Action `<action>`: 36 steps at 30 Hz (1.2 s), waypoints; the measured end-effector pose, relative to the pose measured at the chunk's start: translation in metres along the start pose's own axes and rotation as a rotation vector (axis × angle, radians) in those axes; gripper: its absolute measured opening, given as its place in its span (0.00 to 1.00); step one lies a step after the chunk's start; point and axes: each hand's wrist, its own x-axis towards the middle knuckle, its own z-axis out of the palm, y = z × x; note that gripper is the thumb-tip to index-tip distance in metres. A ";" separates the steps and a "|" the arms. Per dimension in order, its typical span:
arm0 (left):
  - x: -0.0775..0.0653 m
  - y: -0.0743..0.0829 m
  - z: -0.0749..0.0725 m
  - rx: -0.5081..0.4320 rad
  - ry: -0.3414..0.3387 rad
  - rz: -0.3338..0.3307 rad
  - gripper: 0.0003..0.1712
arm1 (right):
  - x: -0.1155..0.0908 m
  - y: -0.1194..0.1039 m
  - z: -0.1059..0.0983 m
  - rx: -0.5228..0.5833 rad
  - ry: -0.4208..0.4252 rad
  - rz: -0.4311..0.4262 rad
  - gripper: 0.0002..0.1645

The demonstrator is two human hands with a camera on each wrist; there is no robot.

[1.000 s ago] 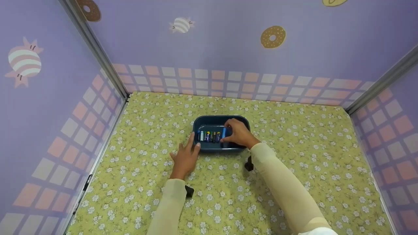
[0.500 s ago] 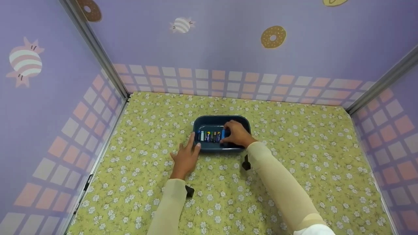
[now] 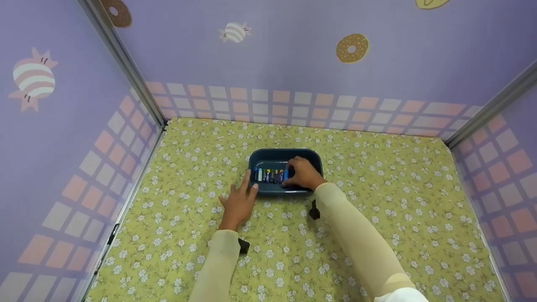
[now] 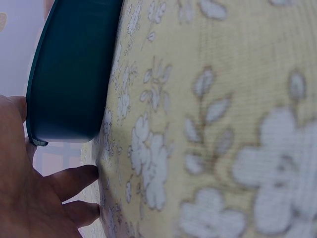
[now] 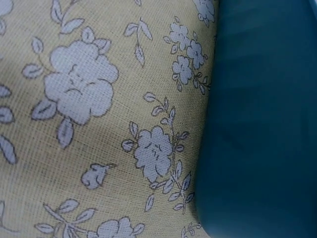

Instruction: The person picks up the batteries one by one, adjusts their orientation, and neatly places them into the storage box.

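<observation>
A dark teal plastic basin [image 3: 285, 193] holds a row of small batteries [image 3: 270, 176] standing side by side, in blue, pale silver, green and black. My right hand [image 3: 304, 173] reaches inside and pinches a bright blue battery [image 3: 286, 174] between thumb and fingertips, at the right end of the row. My left hand [image 3: 238, 204] has its fingers spread at the basin's left front corner, thumb and index finger at the rim. In the left wrist view, two other fingers [image 4: 74, 181] reach down to the cloth. From the right wrist only the basin's outer wall [image 5: 257, 129] shows; that hand is hidden there.
The basin stands on a yellow floral cloth [image 3: 377, 176]. Purple walls with printed sweets and pink-and-white checks enclose the back [image 3: 289, 54] and both sides. Metal posts [image 3: 126, 63] stand at the corners. Dark wrist straps [image 3: 243, 246] sit under both sleeves.
My right hand has moved slightly left, bringing the blue battery up against the end of the row. My left hand stays at the rim.
</observation>
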 end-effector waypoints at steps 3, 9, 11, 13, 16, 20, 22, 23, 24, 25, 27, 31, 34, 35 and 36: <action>-0.001 0.000 0.000 0.000 0.001 -0.005 0.39 | 0.001 0.000 0.001 0.003 -0.006 0.006 0.36; -0.003 0.000 0.002 -0.005 -0.001 -0.013 0.38 | 0.001 0.003 0.004 -0.007 -0.013 0.008 0.36; -0.005 0.000 0.004 0.006 -0.001 -0.020 0.38 | 0.000 0.004 0.006 -0.008 -0.017 0.009 0.36; -0.006 -0.001 0.004 0.019 -0.001 -0.024 0.38 | 0.000 0.004 0.008 -0.014 -0.022 0.010 0.36; -0.008 0.000 0.005 0.028 0.008 -0.031 0.38 | -0.001 0.003 0.009 -0.021 -0.028 0.002 0.37; -0.009 0.003 0.007 0.028 0.006 -0.032 0.38 | -0.005 0.003 0.007 -0.022 -0.032 0.006 0.37; -0.009 0.005 0.008 0.021 0.005 -0.032 0.38 | -0.007 0.004 0.005 -0.015 -0.028 0.016 0.38; -0.010 0.005 0.009 0.022 0.002 -0.031 0.38 | -0.008 0.004 0.005 -0.013 -0.027 0.021 0.38; -0.010 0.005 0.009 0.023 0.000 -0.034 0.38 | -0.010 0.004 0.006 -0.013 -0.028 0.027 0.39; -0.011 0.005 0.010 0.023 -0.004 -0.034 0.38 | -0.012 0.005 0.006 -0.014 -0.029 0.029 0.39; -0.012 0.005 0.011 0.028 -0.009 -0.039 0.37 | -0.013 0.006 0.006 -0.016 -0.039 0.033 0.41; -0.011 0.007 0.011 0.028 -0.020 -0.044 0.37 | -0.016 0.006 0.004 -0.012 -0.062 0.039 0.44; -0.009 0.010 0.010 0.018 -0.027 -0.035 0.37 | -0.017 0.002 -0.004 0.002 -0.054 0.048 0.45; -0.008 0.010 0.008 0.015 -0.034 -0.033 0.38 | -0.018 0.001 -0.008 0.005 -0.048 0.046 0.45; -0.008 0.011 0.006 0.013 -0.043 -0.033 0.38 | -0.020 0.000 -0.011 0.002 -0.039 0.039 0.45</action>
